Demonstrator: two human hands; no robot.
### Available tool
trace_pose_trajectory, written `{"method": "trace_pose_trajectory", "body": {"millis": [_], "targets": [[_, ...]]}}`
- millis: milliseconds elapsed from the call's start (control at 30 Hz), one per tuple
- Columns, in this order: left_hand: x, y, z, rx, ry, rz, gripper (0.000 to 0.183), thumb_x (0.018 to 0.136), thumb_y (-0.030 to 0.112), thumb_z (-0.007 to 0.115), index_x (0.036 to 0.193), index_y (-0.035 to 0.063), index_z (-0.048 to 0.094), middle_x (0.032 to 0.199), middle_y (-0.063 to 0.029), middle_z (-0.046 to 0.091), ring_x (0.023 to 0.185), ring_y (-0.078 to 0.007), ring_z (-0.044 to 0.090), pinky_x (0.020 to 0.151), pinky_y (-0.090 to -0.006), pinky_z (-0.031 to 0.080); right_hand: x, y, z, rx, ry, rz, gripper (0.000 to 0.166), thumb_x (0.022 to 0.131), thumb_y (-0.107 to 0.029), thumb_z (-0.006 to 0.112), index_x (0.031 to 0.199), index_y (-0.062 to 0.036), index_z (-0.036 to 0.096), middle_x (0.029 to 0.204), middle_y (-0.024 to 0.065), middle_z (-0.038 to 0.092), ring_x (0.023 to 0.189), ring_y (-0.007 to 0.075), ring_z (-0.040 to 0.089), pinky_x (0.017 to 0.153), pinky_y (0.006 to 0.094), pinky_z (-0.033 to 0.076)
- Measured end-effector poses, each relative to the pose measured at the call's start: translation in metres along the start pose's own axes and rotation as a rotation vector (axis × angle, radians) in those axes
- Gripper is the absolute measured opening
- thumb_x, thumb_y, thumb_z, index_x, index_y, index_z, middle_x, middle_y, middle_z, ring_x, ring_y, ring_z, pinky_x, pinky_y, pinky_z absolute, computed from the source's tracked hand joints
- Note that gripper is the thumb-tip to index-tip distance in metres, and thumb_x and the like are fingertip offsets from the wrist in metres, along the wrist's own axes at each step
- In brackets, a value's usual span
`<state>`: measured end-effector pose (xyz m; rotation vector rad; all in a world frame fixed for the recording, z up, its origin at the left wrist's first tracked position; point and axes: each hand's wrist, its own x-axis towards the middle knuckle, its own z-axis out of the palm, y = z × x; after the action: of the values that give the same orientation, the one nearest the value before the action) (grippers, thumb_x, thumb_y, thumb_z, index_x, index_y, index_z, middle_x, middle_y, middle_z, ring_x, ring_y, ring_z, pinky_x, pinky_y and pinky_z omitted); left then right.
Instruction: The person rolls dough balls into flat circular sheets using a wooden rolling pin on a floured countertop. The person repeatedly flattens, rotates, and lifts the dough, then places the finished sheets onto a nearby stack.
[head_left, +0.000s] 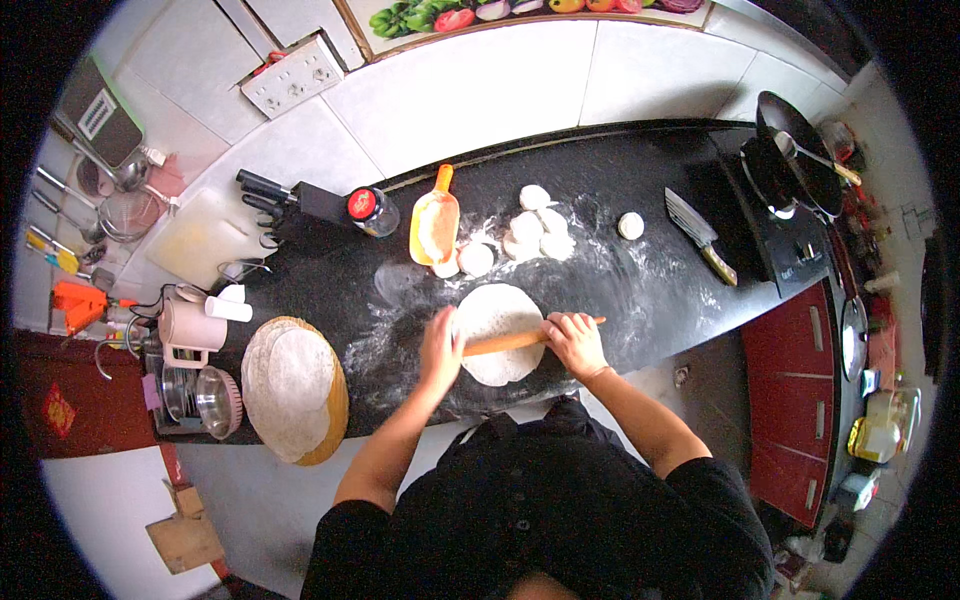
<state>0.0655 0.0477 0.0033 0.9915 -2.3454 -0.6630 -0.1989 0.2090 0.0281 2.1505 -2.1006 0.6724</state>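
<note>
A round, flat sheet of dough lies on the floured black countertop in front of me. Across it rests a wooden rolling pin, tilted slightly up to the right. My right hand is closed over the pin's right part, and its tip sticks out past the fingers. At the pin's left end, my left hand grips it beside the dough's left edge. Beyond the sheet sit several floured dough balls, one ball apart to the right. An orange scoop holding flour lies behind on the left.
A round wooden board with stacked flat dough sheets overhangs the counter's front edge at left. A kitchen knife lies at right, near a wok. A red-lidded jar and knife block stand at the back left.
</note>
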Motion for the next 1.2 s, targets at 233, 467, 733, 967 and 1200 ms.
{"method": "trace_pose_trajectory", "body": {"millis": [233,467,733,967,1200], "targets": [[0.081,-0.012,0.033,0.181,-0.360,-0.352,0.040,0.080,0.023,0.078,0.110,0.0042,0.059,0.105,-0.0213,0.062,0.097,-0.0419,0.061,0.084,-0.0519,0.050,-0.065,-0.005,-0.047,0.008,-0.050,0.090,0.037,0.078,-0.022,0.076,0.111,-0.0140,0.064,0.114,0.0036,0.061,0.102,0.0251,0.059,0.090,0.0437,0.044],[0.061,-0.023,0.039,0.190,-0.189,-0.206,0.022,0.085,0.022,0.073,0.092,0.0035,0.062,0.116,-0.0254,0.064,0.103,-0.0405,0.066,0.081,-0.0491,0.053,-0.114,-0.018,-0.052,0.014,-0.005,0.308,0.034,0.080,-0.022,0.075,0.111,-0.0127,0.064,0.111,0.0051,0.061,0.101,0.0283,0.059,0.089,0.0447,0.045],[0.033,-0.030,0.011,0.097,-0.308,-0.404,0.026,0.087,0.032,0.068,0.087,0.0068,0.061,0.084,-0.0177,0.069,0.085,-0.0402,0.068,0.070,-0.0510,0.051,-0.106,-0.028,-0.040,0.059,0.012,0.390,0.035,0.080,-0.021,0.075,0.112,-0.0110,0.064,0.107,0.0067,0.061,0.099,0.0302,0.059,0.086,0.0452,0.045],[-0.060,-0.007,-0.053,0.219,-0.414,-0.547,0.033,0.090,0.036,0.069,0.107,0.0088,0.061,0.101,-0.0158,0.069,0.095,-0.0369,0.067,0.080,-0.0498,0.052,-0.064,-0.043,-0.012,0.032,0.053,0.418,0.038,0.080,-0.023,0.077,0.114,-0.0123,0.066,0.104,0.0056,0.062,0.096,0.0289,0.060,0.084,0.0442,0.045],[-0.049,-0.014,-0.057,0.451,-0.319,0.034,0.086,0.095,0.040,0.063,0.155,-0.0066,0.024,0.163,-0.0245,0.026,0.152,-0.0358,0.025,0.124,-0.0488,0.018,0.019,-0.070,0.041,-0.046,-0.089,0.137,0.052,0.089,-0.033,0.064,0.137,-0.0140,0.057,0.135,0.0034,0.056,0.123,0.0252,0.053,0.102,0.0456,0.041]]}}
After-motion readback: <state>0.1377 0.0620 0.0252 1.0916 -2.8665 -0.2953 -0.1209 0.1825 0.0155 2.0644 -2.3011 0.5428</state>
